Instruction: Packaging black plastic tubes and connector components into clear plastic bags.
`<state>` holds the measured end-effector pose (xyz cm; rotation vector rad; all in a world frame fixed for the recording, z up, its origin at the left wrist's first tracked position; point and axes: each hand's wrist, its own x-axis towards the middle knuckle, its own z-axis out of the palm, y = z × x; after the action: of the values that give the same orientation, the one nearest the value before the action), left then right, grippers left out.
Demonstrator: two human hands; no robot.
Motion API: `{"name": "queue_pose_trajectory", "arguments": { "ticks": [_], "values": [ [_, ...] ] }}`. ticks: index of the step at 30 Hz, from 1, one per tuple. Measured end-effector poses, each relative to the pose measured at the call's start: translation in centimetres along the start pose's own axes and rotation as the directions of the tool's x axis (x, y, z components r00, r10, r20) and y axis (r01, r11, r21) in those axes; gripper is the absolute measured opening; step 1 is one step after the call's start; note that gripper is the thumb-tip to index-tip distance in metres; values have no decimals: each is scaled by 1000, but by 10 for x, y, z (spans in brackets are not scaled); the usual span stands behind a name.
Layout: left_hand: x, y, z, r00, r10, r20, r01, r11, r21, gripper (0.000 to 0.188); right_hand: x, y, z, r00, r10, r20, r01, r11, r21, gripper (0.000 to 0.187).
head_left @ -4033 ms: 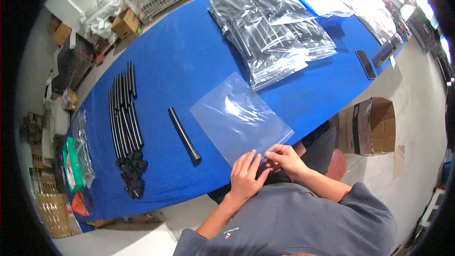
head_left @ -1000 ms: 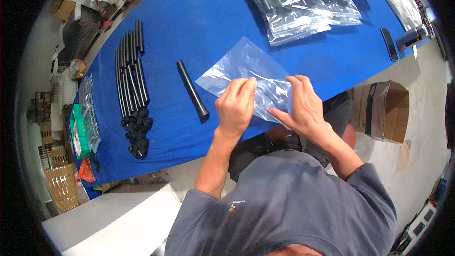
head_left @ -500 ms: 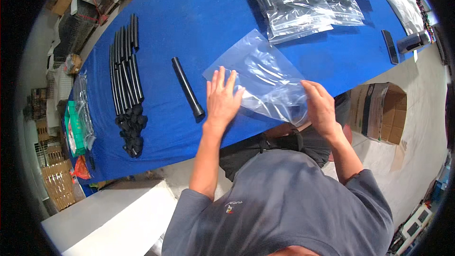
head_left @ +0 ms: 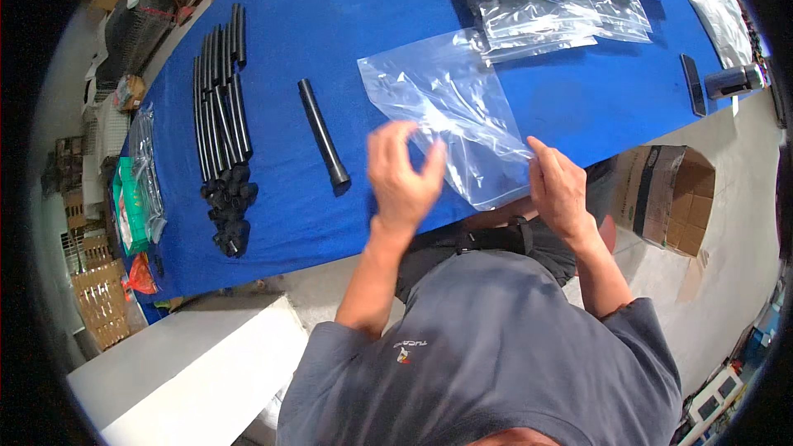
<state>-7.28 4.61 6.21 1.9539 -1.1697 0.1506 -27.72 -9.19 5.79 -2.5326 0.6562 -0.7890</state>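
Observation:
A clear plastic bag point(head_left: 475, 107) lies on the blue-covered table in front of me, wrinkled and slightly lifted at its near right side. Thumb and fingers of my right hand point(head_left: 563, 188) pinch its right edge. Just off the bag's near left part hovers my left hand point(head_left: 405, 172), fingers apart and thumb spread, with nothing in it. To the left of that hand lies a single black tube point(head_left: 323, 134), its wider end toward me. Farther left, several black tubes point(head_left: 220, 99) lie side by side, with a pile of small black caps point(head_left: 230, 213) at their near end.
Filled clear bags point(head_left: 537, 8) are stacked at the far side. A dark phone-like slab point(head_left: 692, 84) and a metallic cylinder point(head_left: 735, 80) sit at the right edge of the blue table cover point(head_left: 281, 239). A cardboard box point(head_left: 673, 190) stands on the floor at right; a green container point(head_left: 132, 202) is at far left.
My left hand has come up off the bag and moved slightly right. The bag has twisted and wrinkled, while my right hand keeps its pinch on the edge. The view has shifted a little.

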Motion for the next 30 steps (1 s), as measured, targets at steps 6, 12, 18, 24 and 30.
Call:
{"name": "queue_pose_trajectory", "arguments": {
  "ticks": [6, 12, 18, 24, 30],
  "values": [
    [-24, 8, 12, 995, -94, -11, 95, 988, 122, 42, 3, -33, 5, 980, -117, 161, 105, 991, 81, 24],
    [-37, -22, 6, 994, -105, 41, 103, 993, 59, 19, 59, -26, -8, 855, -355, 377, 252, 921, 296, 29],
    [-49, -28, -4, 998, -67, -12, 68, 993, 93, 16, 137, 10, 106, 928, -319, 192, 324, 946, 7, 50],
    [-82, -35, -37, 977, -160, -140, 180, 972, 150, 8, 135, 34, 137, 870, -285, 403, 404, 880, -250, 62],
    [-122, -47, -61, 814, -540, -216, 544, 838, -43, 10, 139, 39, 132, 873, -252, 417, 391, 873, -292, 60]
  ]
}}
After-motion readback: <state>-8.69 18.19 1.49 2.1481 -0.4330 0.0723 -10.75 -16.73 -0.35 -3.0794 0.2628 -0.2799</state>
